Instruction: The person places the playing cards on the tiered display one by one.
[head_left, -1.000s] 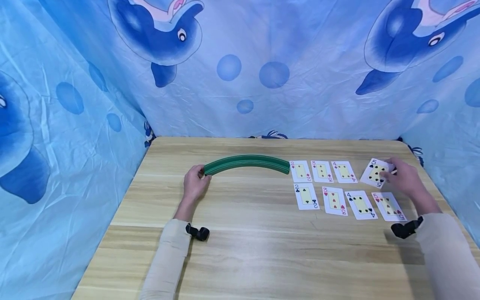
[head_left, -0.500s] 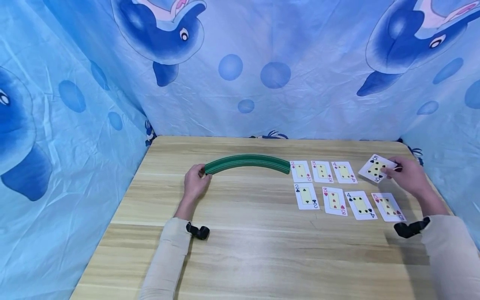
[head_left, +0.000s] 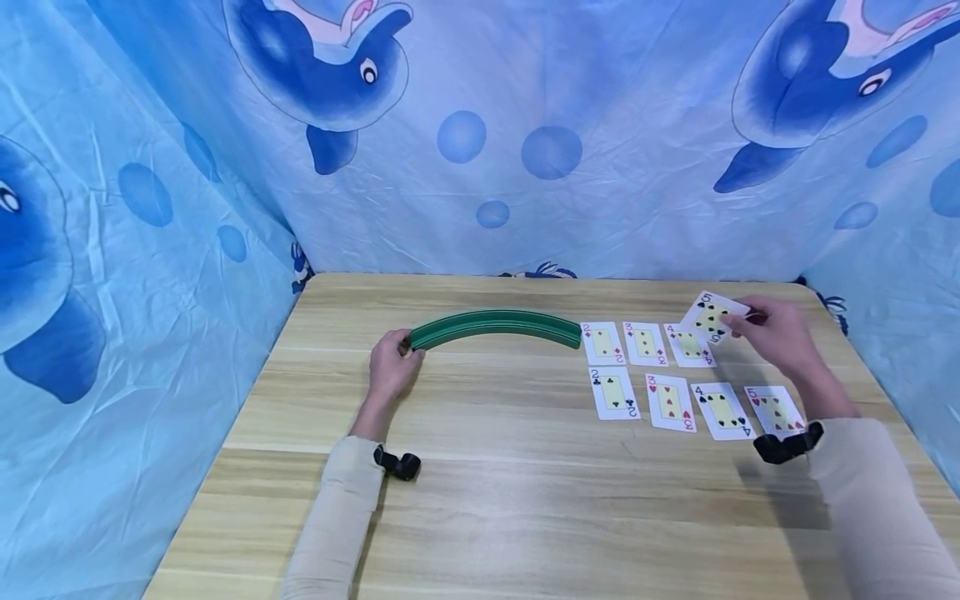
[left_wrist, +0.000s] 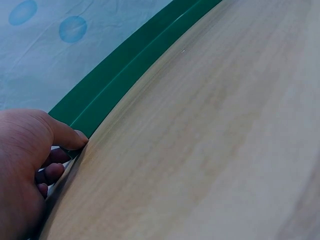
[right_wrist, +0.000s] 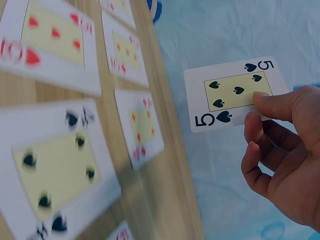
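1. While the right hand (head_left: 776,337) is pinching the five of spades (head_left: 711,316) by one corner between thumb and fingers, the card is hanging clear of the table (head_left: 525,500), tilted above the far row; in the right wrist view the same card (right_wrist: 235,92) is showing face up against the blue cloth
2. The left hand (head_left: 392,367) is curling around the near end of the green curved rack (head_left: 495,327), thumb (left_wrist: 67,137) pressing its edge; the rack is lying on the wood just left of the cards
3. Seven cards are lying face up in two rows; the four of diamonds (head_left: 690,346) is sitting almost under the lifted card, and the five of hearts (head_left: 776,412) is lying close beside the right wrist
4. As I judge it, a corner pinch is offering little hold, so the card could be slipping or turning; a low sweep of the wrist could be nudging the five of hearts or the four of spades (head_left: 722,410) out of line
5. The rack's right end is nearly touching the two of diamonds (head_left: 602,342), so a push there could be shifting that row
6. The right table edge is running near the hand, while bare wood is lying open toward the person and along the far edge
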